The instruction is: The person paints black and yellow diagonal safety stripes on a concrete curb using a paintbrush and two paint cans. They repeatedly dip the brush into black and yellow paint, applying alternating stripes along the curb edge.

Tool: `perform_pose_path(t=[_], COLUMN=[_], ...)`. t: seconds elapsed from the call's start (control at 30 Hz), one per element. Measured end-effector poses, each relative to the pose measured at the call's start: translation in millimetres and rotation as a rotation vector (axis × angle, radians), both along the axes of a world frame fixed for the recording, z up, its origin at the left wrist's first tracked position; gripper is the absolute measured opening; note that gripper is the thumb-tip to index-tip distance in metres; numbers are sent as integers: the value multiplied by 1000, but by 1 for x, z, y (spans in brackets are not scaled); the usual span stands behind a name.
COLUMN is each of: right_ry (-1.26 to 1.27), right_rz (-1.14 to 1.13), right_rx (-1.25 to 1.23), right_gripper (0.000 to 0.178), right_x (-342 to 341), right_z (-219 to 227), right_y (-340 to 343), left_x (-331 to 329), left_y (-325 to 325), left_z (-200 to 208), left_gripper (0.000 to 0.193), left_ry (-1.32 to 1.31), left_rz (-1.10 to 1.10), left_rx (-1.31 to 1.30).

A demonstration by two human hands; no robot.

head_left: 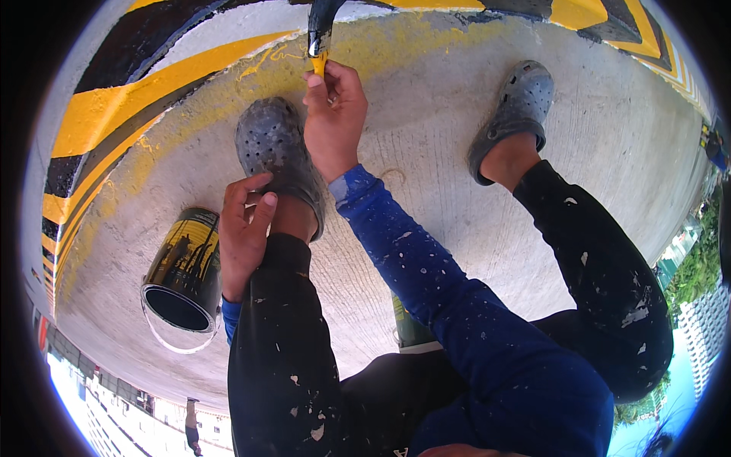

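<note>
My right hand (335,122) grips a paintbrush (320,42) by its yellow handle. Black paint coats the brush's upper part, which reaches the striped curb at the top; its tip runs out of view. Close to the left grey clog (266,141) is my left hand (245,225), its fingers loosely bent and apart, holding nothing. Left of that hand stands a paint can (183,266) with yellow and black drips down its side, a dark inside and a wire handle hanging at its rim.
The curb (99,114) carries yellow, black and white bands. Yellow smears mark the concrete (426,99) along it. Another clog (525,95) is on my right foot. A green can (411,327) stands partly hidden between my legs. A distant person (192,426) appears at lower left.
</note>
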State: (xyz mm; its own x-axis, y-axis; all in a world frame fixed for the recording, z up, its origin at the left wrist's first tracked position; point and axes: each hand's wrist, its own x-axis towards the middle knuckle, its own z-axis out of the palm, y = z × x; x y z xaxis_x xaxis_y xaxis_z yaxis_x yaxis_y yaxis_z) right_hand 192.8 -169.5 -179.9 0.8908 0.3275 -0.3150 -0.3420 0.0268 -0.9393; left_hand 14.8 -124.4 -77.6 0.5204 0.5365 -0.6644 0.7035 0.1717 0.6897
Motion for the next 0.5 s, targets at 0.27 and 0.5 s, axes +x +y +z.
perform_pose_path(t=[0.27, 0.5], right_ry=[-8, -34], right_rz=[2, 25], right_rx=[33, 22], right_gripper=[21, 22], right_x=[0, -1], right_z=[1, 6], right_y=[4, 5], left_x=[1, 0], left_y=[0, 1], left_z=[-4, -4], left_gripper=[39, 39], left_ry=[-25, -20], left_rz=[15, 3], left_rx=[-7, -3])
